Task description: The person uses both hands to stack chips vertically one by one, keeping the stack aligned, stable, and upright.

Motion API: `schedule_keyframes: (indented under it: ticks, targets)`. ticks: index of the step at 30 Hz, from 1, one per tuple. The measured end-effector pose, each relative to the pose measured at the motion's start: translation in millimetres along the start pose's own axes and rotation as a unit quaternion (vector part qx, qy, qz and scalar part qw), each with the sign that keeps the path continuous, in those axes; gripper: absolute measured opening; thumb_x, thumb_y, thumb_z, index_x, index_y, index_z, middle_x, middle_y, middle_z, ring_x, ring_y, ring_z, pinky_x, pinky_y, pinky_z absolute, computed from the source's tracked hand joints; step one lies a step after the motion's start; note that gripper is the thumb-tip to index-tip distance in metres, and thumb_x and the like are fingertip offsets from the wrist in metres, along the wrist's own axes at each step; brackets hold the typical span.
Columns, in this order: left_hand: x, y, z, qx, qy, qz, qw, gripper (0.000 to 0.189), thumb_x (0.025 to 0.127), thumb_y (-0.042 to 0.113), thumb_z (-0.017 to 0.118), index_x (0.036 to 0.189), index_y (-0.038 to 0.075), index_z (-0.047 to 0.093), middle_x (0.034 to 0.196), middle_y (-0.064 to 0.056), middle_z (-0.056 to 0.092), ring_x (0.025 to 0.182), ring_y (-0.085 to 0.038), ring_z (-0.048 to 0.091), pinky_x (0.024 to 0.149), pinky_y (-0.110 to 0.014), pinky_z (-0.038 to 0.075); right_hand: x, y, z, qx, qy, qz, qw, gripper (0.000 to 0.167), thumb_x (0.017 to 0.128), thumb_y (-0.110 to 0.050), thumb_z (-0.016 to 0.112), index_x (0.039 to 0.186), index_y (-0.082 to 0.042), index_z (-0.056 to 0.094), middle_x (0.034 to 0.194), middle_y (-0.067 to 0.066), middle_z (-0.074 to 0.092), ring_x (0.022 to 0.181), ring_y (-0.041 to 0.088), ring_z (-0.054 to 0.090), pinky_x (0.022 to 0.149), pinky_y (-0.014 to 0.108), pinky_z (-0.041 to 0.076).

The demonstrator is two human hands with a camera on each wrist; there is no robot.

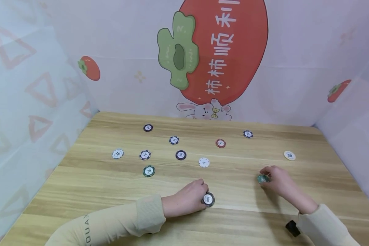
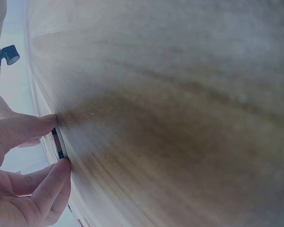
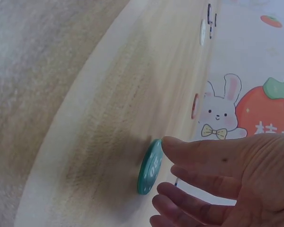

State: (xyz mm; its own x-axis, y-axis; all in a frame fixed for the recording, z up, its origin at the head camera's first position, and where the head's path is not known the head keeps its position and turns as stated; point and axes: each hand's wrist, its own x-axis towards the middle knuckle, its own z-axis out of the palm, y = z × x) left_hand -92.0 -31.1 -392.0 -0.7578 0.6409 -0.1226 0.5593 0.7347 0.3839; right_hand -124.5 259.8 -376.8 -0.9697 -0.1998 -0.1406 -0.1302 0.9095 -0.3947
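In the head view, my left hand (image 1: 187,200) pinches a black poker chip (image 1: 208,199) marked 100 just above the wooden table. The left wrist view shows this chip edge-on (image 2: 59,143), between thumb and fingertips. Farther right, my right hand (image 1: 278,181) curls its thumb and fingers round a green poker chip (image 1: 263,179) marked 20. Seen from the right wrist, the thumb touches the upper edge of the green chip (image 3: 150,166), and the fingers sit close to its lower end. A white chip (image 1: 204,162) lies beyond the left hand.
Several chips are spread over the wooden table (image 1: 233,218), among them another green 20 chip (image 1: 149,171), a red chip (image 1: 220,143) and a cream 50 chip (image 1: 289,155). A printed cloth wall (image 1: 126,92) borders the table's back. Something black (image 1: 292,228) is at the right cuff.
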Motion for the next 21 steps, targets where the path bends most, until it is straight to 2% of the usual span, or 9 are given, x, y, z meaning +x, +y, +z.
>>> schedule_keyframes:
  ticks: [5,14,21]
  targets:
    - [-0.2,0.7,0.0,0.001,0.0,0.0,1.0,0.027,0.071,0.019,0.076,0.089,0.005,0.061,0.077,0.004,0.047,0.067,-0.004,0.043,0.062,-0.014,0.04,0.1,2.3,3.3,-0.002,0.005,-0.003,1.0,0.034,0.068,-0.003,0.073,0.097,0.008,0.061,0.089,0.018,0.059,0.081,0.03,0.056,0.069,0.044,0.047]
    - [0.0,1.8,0.4,0.001,-0.004,-0.009,1.0,0.029,0.071,0.019,0.076,0.091,0.005,0.061,0.079,0.003,0.048,0.068,-0.004,0.043,0.063,-0.014,0.041,4.0,6.1,4.2,-0.002,-0.015,0.008,0.9999,0.035,0.068,-0.005,0.074,0.097,0.008,0.061,0.087,0.016,0.056,0.079,0.026,0.053,0.07,0.043,0.046]
    - [-0.2,3.0,-0.2,0.0,-0.011,-0.017,0.9998,0.03,0.071,0.02,0.076,0.093,0.005,0.062,0.08,0.003,0.048,0.069,-0.003,0.044,0.063,-0.014,0.042,5.9,8.7,2.4,0.001,-0.023,0.011,0.9997,0.032,0.067,-0.008,0.076,0.089,0.008,0.059,0.083,0.015,0.054,0.075,0.025,0.05,0.066,0.04,0.045]
